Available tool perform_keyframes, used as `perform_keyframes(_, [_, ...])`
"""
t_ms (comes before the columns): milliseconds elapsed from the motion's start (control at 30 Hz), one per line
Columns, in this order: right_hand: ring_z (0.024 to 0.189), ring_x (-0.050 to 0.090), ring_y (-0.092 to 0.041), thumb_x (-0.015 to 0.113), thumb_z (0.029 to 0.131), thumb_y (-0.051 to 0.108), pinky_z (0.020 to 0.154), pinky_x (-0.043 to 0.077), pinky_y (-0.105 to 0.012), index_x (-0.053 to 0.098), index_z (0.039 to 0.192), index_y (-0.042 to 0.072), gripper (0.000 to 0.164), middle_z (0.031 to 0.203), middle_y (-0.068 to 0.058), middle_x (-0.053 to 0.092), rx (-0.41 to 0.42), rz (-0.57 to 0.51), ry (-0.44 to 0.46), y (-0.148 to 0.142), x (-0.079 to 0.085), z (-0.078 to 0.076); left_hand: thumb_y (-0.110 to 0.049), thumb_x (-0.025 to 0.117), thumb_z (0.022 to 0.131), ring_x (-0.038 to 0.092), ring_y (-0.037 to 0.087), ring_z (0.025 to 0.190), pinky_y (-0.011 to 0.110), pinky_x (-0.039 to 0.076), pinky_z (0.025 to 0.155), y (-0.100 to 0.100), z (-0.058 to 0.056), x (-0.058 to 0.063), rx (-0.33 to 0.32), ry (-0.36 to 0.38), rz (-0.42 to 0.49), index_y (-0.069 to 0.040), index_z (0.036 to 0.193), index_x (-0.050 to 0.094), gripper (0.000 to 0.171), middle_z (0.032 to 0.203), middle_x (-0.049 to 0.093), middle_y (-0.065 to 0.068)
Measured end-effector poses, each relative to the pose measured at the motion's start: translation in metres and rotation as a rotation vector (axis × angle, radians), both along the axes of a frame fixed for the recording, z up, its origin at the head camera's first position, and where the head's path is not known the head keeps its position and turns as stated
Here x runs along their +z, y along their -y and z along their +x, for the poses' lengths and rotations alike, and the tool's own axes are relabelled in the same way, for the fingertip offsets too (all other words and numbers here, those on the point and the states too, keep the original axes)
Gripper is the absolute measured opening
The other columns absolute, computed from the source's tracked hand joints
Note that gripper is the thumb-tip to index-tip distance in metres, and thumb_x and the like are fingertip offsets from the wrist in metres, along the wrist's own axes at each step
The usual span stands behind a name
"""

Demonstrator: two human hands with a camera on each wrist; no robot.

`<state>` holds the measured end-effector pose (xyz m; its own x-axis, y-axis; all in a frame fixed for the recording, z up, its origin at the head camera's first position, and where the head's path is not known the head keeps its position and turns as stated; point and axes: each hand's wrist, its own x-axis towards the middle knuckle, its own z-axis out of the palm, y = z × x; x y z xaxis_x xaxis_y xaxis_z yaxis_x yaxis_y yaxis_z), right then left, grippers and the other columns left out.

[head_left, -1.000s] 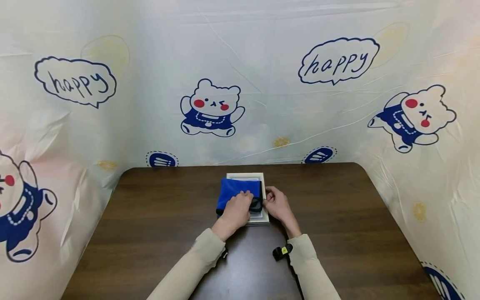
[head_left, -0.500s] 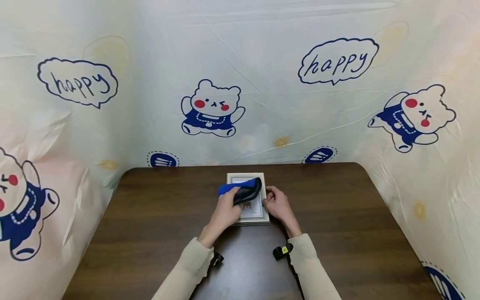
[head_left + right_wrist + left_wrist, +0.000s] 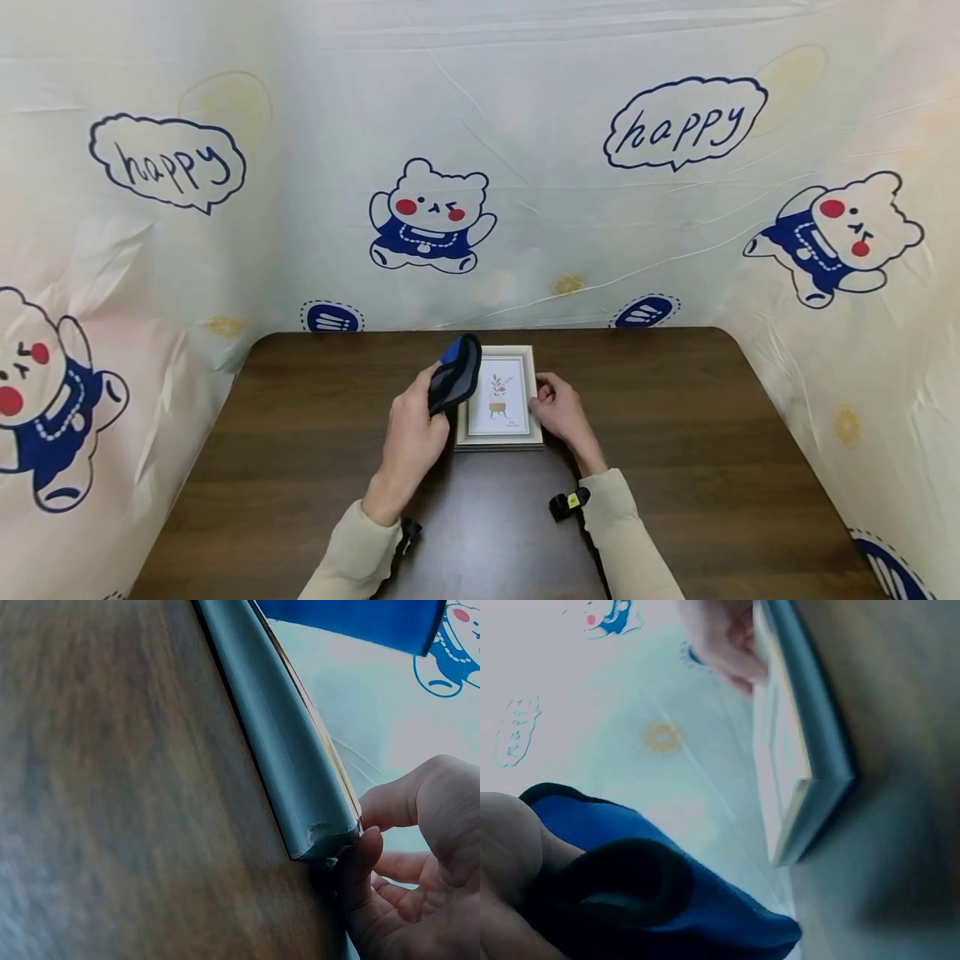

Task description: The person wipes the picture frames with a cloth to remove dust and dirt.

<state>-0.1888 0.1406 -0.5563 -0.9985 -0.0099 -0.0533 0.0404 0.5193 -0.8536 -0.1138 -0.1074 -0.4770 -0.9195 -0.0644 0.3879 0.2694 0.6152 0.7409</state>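
My left hand (image 3: 408,437) grips a folded blue cloth with black edging (image 3: 456,377), raised just left of the picture frame. In the left wrist view the cloth (image 3: 727,900) hangs in a loose fold, its black edge curling near the palm. The cream-rimmed picture frame (image 3: 498,442) lies flat, showing a print of a potted plant. At its right side, my right hand (image 3: 558,410) pinches the edge between thumb and finger. The right wrist view shows these fingertips right at a corner of the grey-sided frame (image 3: 277,727).
A dark wooden table (image 3: 675,467) carries the frame near its far edge. Behind it hangs a pale curtain (image 3: 555,167) printed with bears and "happy" bubbles. A black wrist camera (image 3: 568,503) is worn at the right cuff.
My left hand has lifted the cloth off the frame and carried it leftward, folding it over and uncovering the plant print. My right hand has stayed at the frame's right edge.
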Motion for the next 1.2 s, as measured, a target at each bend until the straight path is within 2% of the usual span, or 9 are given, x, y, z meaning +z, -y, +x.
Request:
perform_keyframes(100, [0.077, 0.052, -0.016, 0.072, 0.092, 0.006, 0.072, 0.042, -0.028, 0.066, 0.134, -0.001, 0.043, 0.089, -0.006, 0.058, 0.002, 0.008, 0.003, -0.001, 0.000, 0.000, 0.021, 0.061, 0.078, 0.071, 0.039, 0.121, 0.056, 0.058, 0.099, -0.007, 0.001, -0.009, -0.003, 0.012, -0.077, 0.001, 0.144, 0.061, 0.069, 0.137, 0.070, 0.020])
perform_keyframes(233, [0.076, 0.052, -0.015, 0.071, 0.092, 0.006, 0.072, 0.042, -0.028, 0.065, 0.135, -0.001, 0.044, 0.089, -0.005, 0.058, 0.017, -0.002, 0.002, -0.002, 0.000, 0.001, 0.021, 0.062, 0.075, 0.069, 0.040, 0.124, 0.055, 0.058, 0.099, -0.021, 0.000, -0.021, -0.062, 0.063, -0.115, 0.004, 0.145, 0.059, 0.072, 0.139, 0.068, 0.024])
perform_keyframes(333, [0.075, 0.052, -0.015, 0.072, 0.091, 0.005, 0.072, 0.043, -0.029, 0.065, 0.135, -0.001, 0.045, 0.088, -0.005, 0.058, 0.028, -0.021, -0.004, -0.003, -0.001, 0.002, 0.019, 0.062, 0.077, 0.069, 0.039, 0.123, 0.053, 0.059, 0.096, -0.033, 0.000, -0.030, -0.114, 0.139, -0.142, 0.005, 0.146, 0.058, 0.071, 0.141, 0.067, 0.024])
perform_keyframes(467, [0.075, 0.052, -0.014, 0.073, 0.091, 0.005, 0.074, 0.045, -0.030, 0.065, 0.136, 0.000, 0.046, 0.089, -0.004, 0.058, 0.039, -0.022, -0.003, -0.003, -0.001, 0.002, 0.015, 0.062, 0.082, 0.071, 0.037, 0.118, 0.050, 0.062, 0.088, -0.044, -0.002, -0.038, -0.149, 0.235, -0.212, 0.005, 0.146, 0.058, 0.065, 0.141, 0.068, 0.022])
perform_keyframes(667, [0.075, 0.053, -0.014, 0.073, 0.092, 0.004, 0.074, 0.044, -0.030, 0.065, 0.135, -0.001, 0.045, 0.089, -0.006, 0.059, 0.037, -0.003, -0.020, -0.003, -0.002, 0.001, 0.014, 0.062, 0.084, 0.072, 0.038, 0.117, 0.052, 0.062, 0.088, -0.054, -0.007, -0.037, -0.198, 0.278, -0.256, 0.007, 0.142, 0.060, 0.059, 0.136, 0.070, 0.023])
perform_keyframes(900, [0.076, 0.053, -0.014, 0.074, 0.091, 0.004, 0.075, 0.044, -0.029, 0.066, 0.135, -0.001, 0.044, 0.088, -0.005, 0.059, 0.026, -0.005, -0.023, -0.003, 0.000, 0.000, 0.015, 0.064, 0.083, 0.074, 0.038, 0.111, 0.051, 0.063, 0.085, -0.059, -0.009, -0.036, -0.197, 0.291, -0.280, 0.005, 0.137, 0.064, 0.055, 0.130, 0.073, 0.022])
perform_keyframes(1200, [0.076, 0.053, -0.013, 0.075, 0.092, 0.006, 0.074, 0.044, -0.028, 0.067, 0.133, 0.001, 0.042, 0.087, -0.004, 0.059, 0.029, 0.005, -0.021, -0.002, -0.002, -0.001, 0.013, 0.066, 0.084, 0.073, 0.041, 0.115, 0.054, 0.062, 0.088, -0.063, -0.009, -0.038, -0.218, 0.302, -0.288, 0.007, 0.137, 0.063, 0.053, 0.132, 0.071, 0.026])
